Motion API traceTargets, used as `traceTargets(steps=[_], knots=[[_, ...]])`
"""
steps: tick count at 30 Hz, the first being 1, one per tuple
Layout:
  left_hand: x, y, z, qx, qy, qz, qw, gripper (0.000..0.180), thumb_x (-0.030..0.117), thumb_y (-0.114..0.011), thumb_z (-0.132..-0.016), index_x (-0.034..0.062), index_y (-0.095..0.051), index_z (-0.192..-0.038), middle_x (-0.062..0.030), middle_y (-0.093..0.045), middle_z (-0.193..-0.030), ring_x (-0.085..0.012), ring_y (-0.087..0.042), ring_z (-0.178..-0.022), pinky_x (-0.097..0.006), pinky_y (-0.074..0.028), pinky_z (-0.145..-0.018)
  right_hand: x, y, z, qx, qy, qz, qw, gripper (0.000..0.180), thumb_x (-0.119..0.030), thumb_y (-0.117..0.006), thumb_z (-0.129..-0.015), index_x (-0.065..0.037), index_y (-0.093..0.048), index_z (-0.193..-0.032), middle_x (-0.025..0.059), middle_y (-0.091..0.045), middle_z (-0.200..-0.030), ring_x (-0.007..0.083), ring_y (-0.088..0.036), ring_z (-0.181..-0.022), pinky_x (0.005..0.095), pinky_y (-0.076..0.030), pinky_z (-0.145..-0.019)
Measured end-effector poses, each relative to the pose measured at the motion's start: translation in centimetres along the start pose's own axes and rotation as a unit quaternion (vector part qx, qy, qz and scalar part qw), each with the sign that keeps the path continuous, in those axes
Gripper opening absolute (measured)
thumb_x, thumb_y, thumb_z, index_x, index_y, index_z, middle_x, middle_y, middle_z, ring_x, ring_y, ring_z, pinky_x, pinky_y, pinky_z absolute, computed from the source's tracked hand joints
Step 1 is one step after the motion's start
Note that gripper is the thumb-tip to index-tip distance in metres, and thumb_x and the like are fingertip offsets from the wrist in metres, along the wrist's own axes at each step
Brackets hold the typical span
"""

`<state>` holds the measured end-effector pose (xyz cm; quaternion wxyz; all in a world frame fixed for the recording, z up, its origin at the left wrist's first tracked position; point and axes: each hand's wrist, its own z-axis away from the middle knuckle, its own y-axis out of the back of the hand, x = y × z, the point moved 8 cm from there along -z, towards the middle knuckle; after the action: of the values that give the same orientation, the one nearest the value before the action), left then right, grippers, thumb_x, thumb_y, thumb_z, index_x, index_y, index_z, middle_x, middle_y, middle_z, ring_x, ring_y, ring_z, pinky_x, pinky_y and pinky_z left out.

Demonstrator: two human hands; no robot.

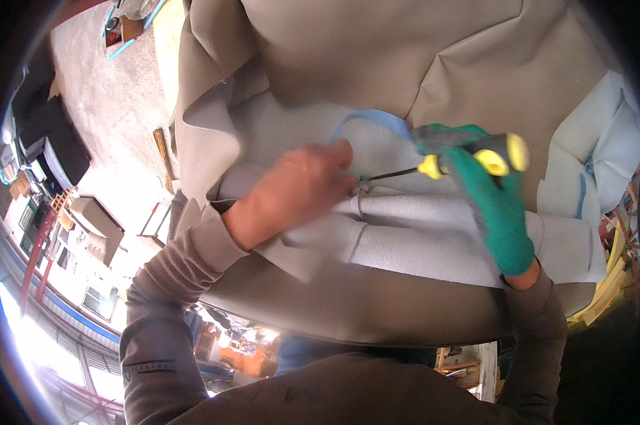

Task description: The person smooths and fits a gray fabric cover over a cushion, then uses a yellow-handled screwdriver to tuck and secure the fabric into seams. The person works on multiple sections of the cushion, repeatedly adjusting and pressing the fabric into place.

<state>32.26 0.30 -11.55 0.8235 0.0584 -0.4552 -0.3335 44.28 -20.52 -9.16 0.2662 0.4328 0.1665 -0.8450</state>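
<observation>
My right hand point(486, 191), in a green and grey glove, is closed around the black and yellow handle of a screwdriver point(394, 173). Its thin dark shaft points left, with the tip beside a small bluish bit at the pale underside of the brown upholstery cover point(348, 57). Close to that tip is my bare left hand point(309, 177), slightly blurred, its fingers curled together; what they pinch is hidden. A blue strap point(376, 117) arches from behind the left fingers to the gloved hand. Below lie pale rolled folds point(419, 248) of the cover.
Brown material spreads beyond both hands and along the near edge. A second blue strip point(583, 195) shows on the pale backing at right. Yellow pieces point(610, 287) stick out below it. A wooden-handled tool point(163, 152) lies at left, by the pale floor point(107, 92).
</observation>
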Motion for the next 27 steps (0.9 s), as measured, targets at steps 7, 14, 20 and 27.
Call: traceTargets(steps=[7,14,20,27], knots=[[-3.7,0.1,0.1,0.013,0.161,-0.068,0.984,0.033,0.025,-0.078,-0.098,0.0024,-0.067,-0.120,-0.0241,-0.072,-0.081,-0.0478,-0.074,-0.077,-0.053,-0.058,-0.072,-1.2,8.7,0.0,0.139,0.038,0.018,0.989,0.034,-0.028,-0.066,-0.113,-0.004,-0.072,-0.136,0.0073,-0.076,-0.124,0.0137,-0.072,-0.105,0.0331,-0.059,-0.088],[-1.4,0.2,0.7,-0.059,0.027,-0.092,0.994,0.018,0.022,-0.076,-0.094,0.0042,-0.071,-0.090,-0.0189,-0.070,-0.087,-0.0446,-0.070,-0.086,-0.053,-0.056,-0.077,0.9,6.1,-0.4,0.102,0.017,-0.067,0.992,0.035,-0.025,-0.061,-0.114,-0.002,-0.067,-0.139,0.0162,-0.071,-0.137,0.0236,-0.073,-0.119,0.0420,-0.060,-0.103],[1.8,2.4,2.6,-0.014,-0.118,-0.053,0.991,0.020,0.019,-0.078,-0.083,0.0056,-0.066,-0.076,-0.0146,-0.067,-0.101,-0.0401,-0.067,-0.096,-0.049,-0.056,-0.085,-0.4,3.6,-0.6,0.022,-0.004,-0.112,0.993,0.036,-0.028,-0.058,-0.114,0.000,-0.065,-0.136,0.0245,-0.067,-0.142,0.0346,-0.074,-0.120,0.0500,-0.061,-0.106],[1.2,1.2,1.6,-0.026,-0.094,0.187,0.978,0.027,-0.007,-0.074,-0.074,0.0006,-0.049,-0.067,-0.0173,-0.071,-0.113,-0.0278,-0.067,-0.086,-0.039,-0.054,-0.073,1.5,3.4,-0.2,0.009,-0.008,-0.112,0.994,0.034,-0.025,-0.058,-0.112,0.000,-0.066,-0.133,0.0255,-0.067,-0.142,0.0348,-0.074,-0.119,0.0509,-0.061,-0.102]])
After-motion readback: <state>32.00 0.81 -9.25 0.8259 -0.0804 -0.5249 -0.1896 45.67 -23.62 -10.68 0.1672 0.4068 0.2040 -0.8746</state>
